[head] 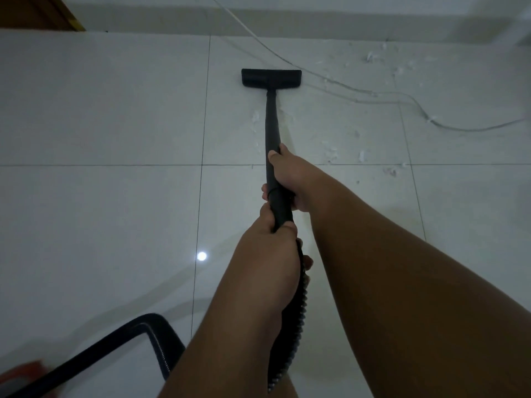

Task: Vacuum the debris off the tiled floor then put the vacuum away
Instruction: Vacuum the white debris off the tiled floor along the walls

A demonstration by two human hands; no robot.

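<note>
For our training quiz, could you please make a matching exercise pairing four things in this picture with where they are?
Things:
1. floor nozzle
2. white cable
3. paper scraps
4. ribbed hose

Places:
A. scattered on the tiles right of the wand
B. hanging below the nearer hand, beside the forearm
C. at the far end of the wand, flat on the floor
D. trailing from the far wall across the floor to the right edge

Pairs: 1-C, 2-D, 3-A, 4-B

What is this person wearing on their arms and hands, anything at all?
Nothing shows. Both forearms are bare up to the picture's edge, with no sleeves in view. The left hand and right hand have no gloves, and no rings, watch or bands can be seen. The dim light hides finer detail.
</note>
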